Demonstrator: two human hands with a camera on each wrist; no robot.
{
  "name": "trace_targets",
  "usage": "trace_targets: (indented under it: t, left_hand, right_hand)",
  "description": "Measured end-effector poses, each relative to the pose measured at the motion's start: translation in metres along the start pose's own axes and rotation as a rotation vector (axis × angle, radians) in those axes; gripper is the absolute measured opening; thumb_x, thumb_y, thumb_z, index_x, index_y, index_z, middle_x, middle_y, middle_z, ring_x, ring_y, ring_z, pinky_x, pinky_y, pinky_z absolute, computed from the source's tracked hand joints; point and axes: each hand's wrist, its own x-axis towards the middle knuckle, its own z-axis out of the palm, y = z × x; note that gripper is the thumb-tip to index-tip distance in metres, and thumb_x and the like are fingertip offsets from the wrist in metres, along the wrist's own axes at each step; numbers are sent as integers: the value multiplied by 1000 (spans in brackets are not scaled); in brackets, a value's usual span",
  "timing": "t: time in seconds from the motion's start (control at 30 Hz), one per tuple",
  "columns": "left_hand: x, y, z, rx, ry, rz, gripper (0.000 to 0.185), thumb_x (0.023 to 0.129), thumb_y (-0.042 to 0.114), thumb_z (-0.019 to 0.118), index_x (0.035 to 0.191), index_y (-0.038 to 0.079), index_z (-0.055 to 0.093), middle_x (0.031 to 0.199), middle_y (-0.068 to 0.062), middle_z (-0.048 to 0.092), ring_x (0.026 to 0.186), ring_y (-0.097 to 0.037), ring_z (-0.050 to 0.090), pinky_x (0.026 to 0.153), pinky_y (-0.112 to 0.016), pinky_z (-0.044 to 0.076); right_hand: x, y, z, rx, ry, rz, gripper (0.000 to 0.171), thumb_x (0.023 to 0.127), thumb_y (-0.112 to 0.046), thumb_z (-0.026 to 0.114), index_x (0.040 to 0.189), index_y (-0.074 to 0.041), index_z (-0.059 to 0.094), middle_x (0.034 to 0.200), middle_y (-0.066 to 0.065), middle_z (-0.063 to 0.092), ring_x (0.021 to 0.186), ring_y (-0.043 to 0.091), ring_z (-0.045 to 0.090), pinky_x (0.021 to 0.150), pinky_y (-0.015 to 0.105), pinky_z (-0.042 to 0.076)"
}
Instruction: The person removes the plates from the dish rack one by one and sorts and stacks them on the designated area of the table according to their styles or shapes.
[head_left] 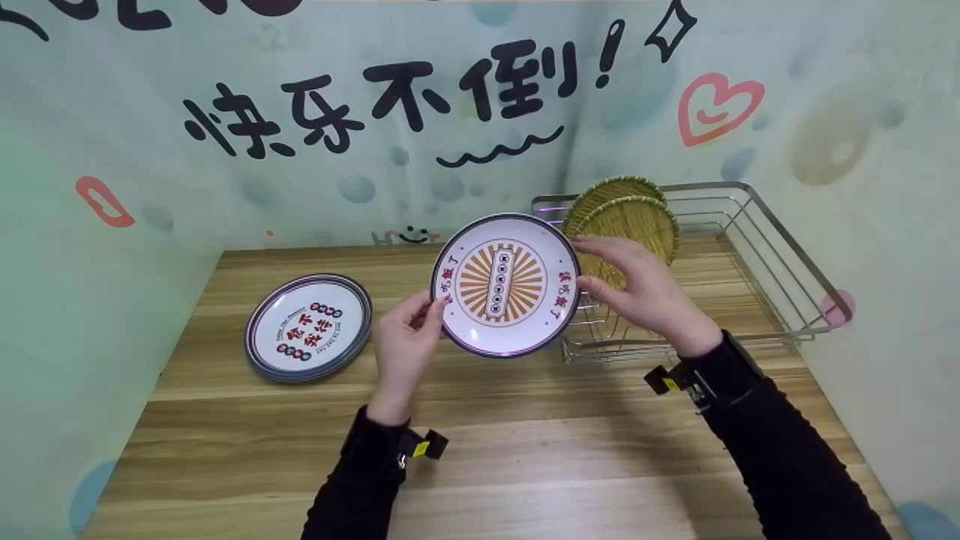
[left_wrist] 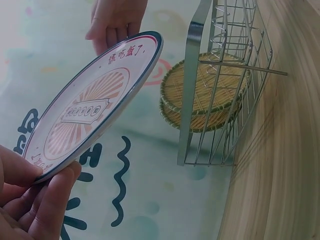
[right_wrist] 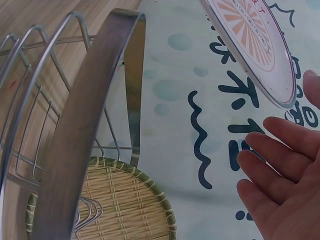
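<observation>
While the person's left hand [head_left: 405,337] pinches the rim of a round, glossy white plate [head_left: 506,285] with a dark blue edge, red characters and an orange sunburst, the right hand [head_left: 645,289] is just beside the opposite rim, its fingers extended and released. The plate is raised between both hands above the wood-grain tabletop [head_left: 525,465]. Left of it lies a stack of round, blue-rimmed white plates [head_left: 311,326] with red lettering; to the right, two round, woven bamboo trays [head_left: 634,232] lean inside a rectangular silver wire rack [right_wrist: 85,125].
</observation>
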Motion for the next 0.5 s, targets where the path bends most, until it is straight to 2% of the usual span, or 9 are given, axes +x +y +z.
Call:
trace_targets:
  t: [0.23, 0.5]
  left_hand:
    - [1, -6, -8, 79, 38, 41, 14, 86, -4, 71, 99, -9, 72, 84, -20, 72, 64, -28, 67, 56, -21, 56]
    - [1, -11, -18, 65, 62, -8, 14, 86, -5, 71, 99, -9, 72, 83, -19, 72, 62, -18, 67, 54, -24, 58]
  right_hand:
    - [-8, 4, -1, -39, -14, 20, 56, 91, -23, 72, 139, -1, 54, 145, 17, 50, 133, 34, 45, 112, 54, 32]
    - [-16, 9, 2, -65, -25, 44, 60, 91, -23, 72, 142, 0, 49, 146, 19, 47, 135, 37, 42, 114, 56, 28]
